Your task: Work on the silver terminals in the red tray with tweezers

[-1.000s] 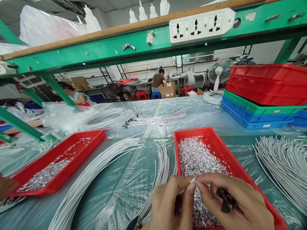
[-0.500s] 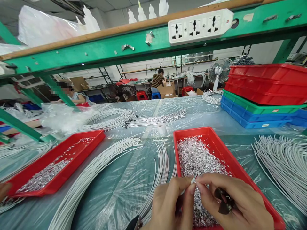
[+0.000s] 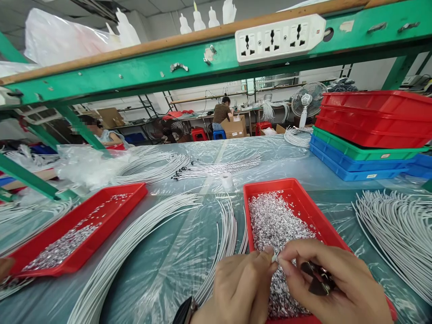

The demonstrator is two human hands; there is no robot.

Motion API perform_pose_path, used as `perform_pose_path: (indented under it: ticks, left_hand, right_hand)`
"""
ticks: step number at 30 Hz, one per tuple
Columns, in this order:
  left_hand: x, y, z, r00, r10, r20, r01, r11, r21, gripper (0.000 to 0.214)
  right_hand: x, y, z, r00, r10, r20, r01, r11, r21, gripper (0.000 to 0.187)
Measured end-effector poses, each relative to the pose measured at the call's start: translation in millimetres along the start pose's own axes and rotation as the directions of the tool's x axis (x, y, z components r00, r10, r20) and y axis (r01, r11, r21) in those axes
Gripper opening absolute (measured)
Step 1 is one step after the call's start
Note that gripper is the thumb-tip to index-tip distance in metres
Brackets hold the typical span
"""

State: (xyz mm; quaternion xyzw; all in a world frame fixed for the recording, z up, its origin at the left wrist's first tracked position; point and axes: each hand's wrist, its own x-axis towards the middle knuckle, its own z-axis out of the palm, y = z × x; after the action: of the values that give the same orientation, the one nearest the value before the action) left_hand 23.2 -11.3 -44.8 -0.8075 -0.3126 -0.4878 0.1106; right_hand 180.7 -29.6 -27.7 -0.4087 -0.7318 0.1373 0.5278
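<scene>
The left hand [image 3: 241,288] and right hand [image 3: 332,281] meet fingertip to fingertip, pinching the white cable end [image 3: 274,258] between them; the right palm also grips a dark tool [image 3: 317,281]. Judging by this, a small metal terminal is being fitted onto the cable tip, which calls for fine alignment. Directly beneath and beyond the fingers sits the red tray [image 3: 305,204] of silver terminals [image 3: 275,220]; left of them, loose white cables [image 3: 148,229] lie across the worktop [image 3: 189,252].

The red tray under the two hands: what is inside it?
The red tray holds a heap of small shiny metal pieces. Both hands cover its near end, so whatever lies there is hidden.
</scene>
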Motion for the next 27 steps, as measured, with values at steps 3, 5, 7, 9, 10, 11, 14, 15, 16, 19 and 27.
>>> perform_pose_path:
  ticks: [3, 5, 7, 9, 10, 11, 14, 15, 16, 19, 27]
  left_hand:
    - [-3.0, 2.1, 1.3, 0.999, -0.012, -0.032, 0.012, 1.000, -0.020, 0.012]
    - [-4.9, 1.9, 3.4, 0.998, -0.011, -0.066, 0.009, 0.999, -0.035, 0.011]
    - [-5.8, 0.6, 5.3, 0.998, -0.023, -0.051, 0.021, 0.999, -0.034, 0.010]
    - [-6.2, -1.1, 6.5, 0.999, -0.039, -0.016, 0.038, 0.999, -0.029, 0.009]
    - [-6.3, -2.1, 6.8, 0.999, -0.036, -0.014, 0.036, 0.999, -0.028, 0.009]
    - [-6.5, -3.0, 7.2, 0.999, -0.035, -0.019, 0.034, 0.999, -0.032, 0.010]
    - [-7.3, -5.4, 7.9, 0.995, -0.095, -0.039, 0.093, 0.994, -0.059, 0.013]
    - [-7.5, -5.7, 7.9, 0.989, -0.139, -0.040, 0.136, 0.988, -0.076, 0.013]
    - [-7.4, -5.6, 7.7, 0.982, -0.185, -0.034, 0.181, 0.978, -0.107, 0.012]
    - [-5.6, -2.7, 6.4, 0.948, -0.315, 0.038, 0.313, 0.908, -0.280, 0.009]
    - [-4.8, 7.1, 4.4, 0.910, -0.406, 0.082, 0.399, 0.807, -0.435, 0.012]
  right_hand:
    - [1.1, -0.4, 1.2, 0.999, 0.044, 0.004, -0.044, 0.990, 0.131, 0.013]
    - [1.7, -0.6, 4.4, 0.992, 0.127, -0.002, -0.123, 0.966, 0.227, 0.014]
    - [2.7, -1.7, 7.8, 0.969, 0.248, 0.019, -0.242, 0.919, 0.311, 0.012]
    - [4.2, -4.6, 10.1, 0.928, 0.364, 0.082, -0.367, 0.845, 0.389, 0.009]
    - [5.1, -6.5, 10.6, 0.904, 0.409, 0.124, -0.421, 0.801, 0.427, 0.008]
    - [6.0, -8.5, 10.8, 0.882, 0.442, 0.166, -0.465, 0.756, 0.460, 0.007]
    - [8.1, -12.5, 10.4, 0.836, 0.500, 0.225, -0.538, 0.670, 0.511, 0.007]
    - [8.5, -12.5, 10.2, 0.834, 0.509, 0.212, -0.539, 0.671, 0.510, 0.007]
    - [8.8, -11.6, 10.1, 0.841, 0.509, 0.184, -0.526, 0.689, 0.499, 0.007]
    - [8.7, -5.0, 10.5, 0.898, 0.437, 0.048, -0.413, 0.801, 0.434, 0.007]
    - [2.9, 6.0, 12.4, 0.991, 0.050, -0.127, -0.024, 0.980, 0.199, 0.014]
